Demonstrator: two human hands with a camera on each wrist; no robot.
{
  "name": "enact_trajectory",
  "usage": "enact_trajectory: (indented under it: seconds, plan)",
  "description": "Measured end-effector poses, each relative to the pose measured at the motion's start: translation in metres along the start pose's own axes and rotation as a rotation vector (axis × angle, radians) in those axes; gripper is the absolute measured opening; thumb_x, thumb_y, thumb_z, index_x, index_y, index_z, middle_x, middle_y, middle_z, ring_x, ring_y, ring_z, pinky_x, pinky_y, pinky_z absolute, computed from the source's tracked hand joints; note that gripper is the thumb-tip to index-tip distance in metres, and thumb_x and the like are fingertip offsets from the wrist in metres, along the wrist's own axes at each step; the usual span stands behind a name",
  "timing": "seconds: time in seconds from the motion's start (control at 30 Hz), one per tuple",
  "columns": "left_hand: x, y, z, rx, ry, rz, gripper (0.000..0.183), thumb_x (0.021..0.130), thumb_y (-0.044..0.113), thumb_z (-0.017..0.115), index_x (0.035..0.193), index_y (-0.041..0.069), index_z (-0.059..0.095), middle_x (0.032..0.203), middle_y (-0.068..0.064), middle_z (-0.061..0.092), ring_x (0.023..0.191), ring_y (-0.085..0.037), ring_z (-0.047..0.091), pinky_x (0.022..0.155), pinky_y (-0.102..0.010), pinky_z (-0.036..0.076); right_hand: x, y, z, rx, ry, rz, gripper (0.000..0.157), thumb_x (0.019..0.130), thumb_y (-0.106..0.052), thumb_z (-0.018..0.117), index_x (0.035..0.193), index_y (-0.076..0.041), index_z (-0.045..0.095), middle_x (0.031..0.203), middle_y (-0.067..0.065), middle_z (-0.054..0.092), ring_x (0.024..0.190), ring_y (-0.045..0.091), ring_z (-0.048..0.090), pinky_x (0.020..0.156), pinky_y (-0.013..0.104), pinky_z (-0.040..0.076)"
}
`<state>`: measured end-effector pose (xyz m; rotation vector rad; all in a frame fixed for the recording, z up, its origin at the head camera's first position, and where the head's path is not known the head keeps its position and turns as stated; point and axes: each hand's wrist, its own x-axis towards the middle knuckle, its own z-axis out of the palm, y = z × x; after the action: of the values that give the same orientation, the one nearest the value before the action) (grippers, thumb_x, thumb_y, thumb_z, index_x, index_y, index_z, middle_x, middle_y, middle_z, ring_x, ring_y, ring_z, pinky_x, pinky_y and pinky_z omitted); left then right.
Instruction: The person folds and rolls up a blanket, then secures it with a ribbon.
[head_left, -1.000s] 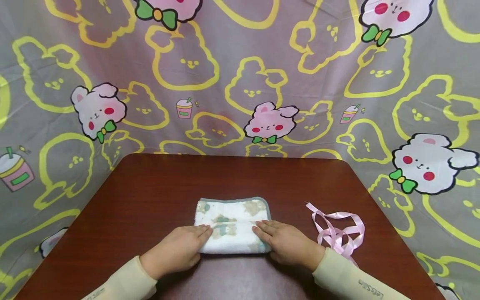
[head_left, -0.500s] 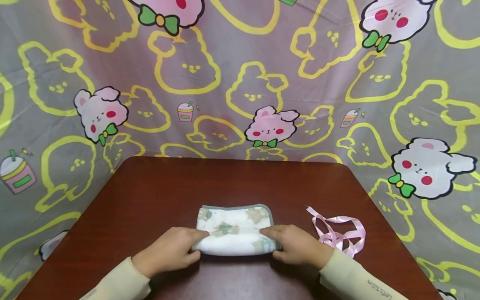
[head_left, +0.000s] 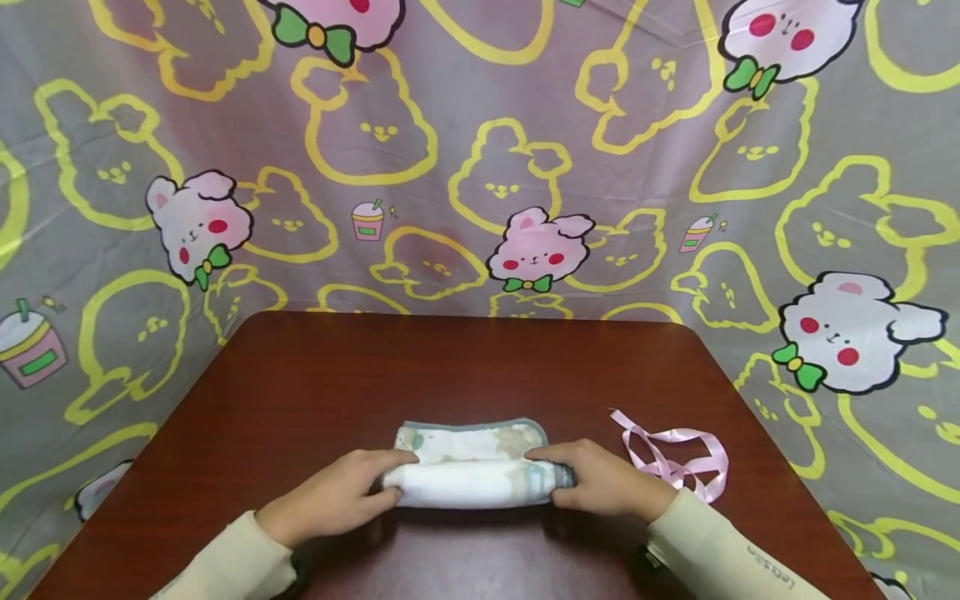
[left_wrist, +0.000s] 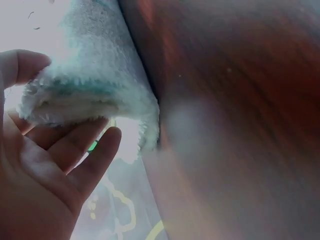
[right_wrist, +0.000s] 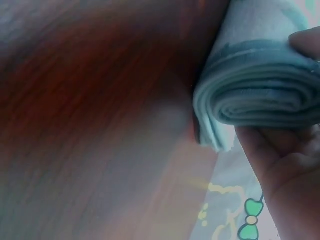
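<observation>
A white fleecy towel (head_left: 472, 485) with beige and teal prints and a grey-blue edge lies partly rolled on the table. Its near part forms a thick roll, while a flat strip remains behind it. At the left end, my left hand (head_left: 330, 492) grips the roll between thumb and fingers. My right hand (head_left: 611, 482) holds the opposite end the same way. In the right wrist view, the coiled layers of the towel (right_wrist: 260, 102) face the camera, with fingers at its side. The left wrist view has the fuzzy towel end (left_wrist: 100, 65) between thumb and fingers.
A loose pink ribbon (head_left: 678, 434) lies in loops to the right, close to the right forearm. The dark red-brown table (head_left: 465, 358) has rounded far corners. A grey curtain (head_left: 420, 192) with yellow outlines and rabbit faces surrounds it on three sides.
The towel went from flat folded to partly rolled, its near edge turning away from me. Both hands moved from pressing on top to gripping the roll's ends.
</observation>
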<state>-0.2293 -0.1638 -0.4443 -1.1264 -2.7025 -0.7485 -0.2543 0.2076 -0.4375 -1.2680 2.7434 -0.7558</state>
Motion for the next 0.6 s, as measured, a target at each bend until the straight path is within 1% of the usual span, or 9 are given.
enact_trajectory:
  seconds: [0.13, 0.3, 0.43, 0.5, 0.6]
  plan:
    - [0.001, -0.002, -0.002, -0.071, -0.022, -0.041, 0.039, 0.084, 0.028, 0.058, 0.122, 0.020, 0.051, 0.111, 0.013, 0.055, 0.091, 0.000, 0.052, 0.077, -0.027, 0.044, 0.001, 0.005, -0.001, 0.064, -0.001, 0.035, 0.055, 0.068, -0.018, 0.070, 0.122, -0.019, 0.055, 0.099, -0.014, 0.059, 0.075, 0.004, 0.052, 0.069, 0.022, 0.043]
    - [0.002, -0.004, -0.003, -0.125, -0.040, -0.042, 0.038, 0.088, 0.032, 0.055, 0.124, 0.022, 0.049, 0.114, 0.013, 0.054, 0.090, -0.001, 0.053, 0.076, -0.027, 0.044, 0.002, 0.007, -0.003, 0.110, -0.009, 0.035, 0.058, 0.067, -0.014, 0.068, 0.123, -0.017, 0.053, 0.098, -0.010, 0.059, 0.075, 0.005, 0.052, 0.066, 0.021, 0.044]
    - [0.003, -0.005, -0.003, -0.157, -0.053, -0.070, 0.039, 0.090, 0.037, 0.051, 0.125, 0.023, 0.047, 0.112, 0.012, 0.055, 0.090, -0.001, 0.053, 0.077, -0.028, 0.044, 0.003, 0.008, -0.003, 0.124, -0.004, 0.036, 0.058, 0.067, -0.013, 0.067, 0.123, -0.018, 0.052, 0.098, -0.009, 0.058, 0.073, 0.006, 0.052, 0.064, 0.021, 0.044]
    - [0.004, -0.006, -0.003, -0.177, -0.058, -0.096, 0.039, 0.090, 0.039, 0.050, 0.125, 0.023, 0.046, 0.110, 0.011, 0.056, 0.090, -0.002, 0.053, 0.077, -0.027, 0.043, 0.003, 0.010, -0.002, 0.142, -0.001, 0.037, 0.056, 0.068, -0.012, 0.067, 0.122, -0.019, 0.052, 0.098, -0.010, 0.058, 0.073, 0.006, 0.052, 0.063, 0.022, 0.044]
    - [0.005, -0.009, -0.003, -0.215, -0.048, -0.130, 0.039, 0.089, 0.041, 0.050, 0.122, 0.021, 0.047, 0.110, 0.010, 0.056, 0.090, -0.002, 0.053, 0.078, -0.027, 0.043, 0.004, 0.013, 0.000, 0.195, -0.001, 0.053, 0.048, 0.071, -0.013, 0.067, 0.115, -0.024, 0.053, 0.093, -0.010, 0.058, 0.073, 0.007, 0.053, 0.063, 0.023, 0.045]
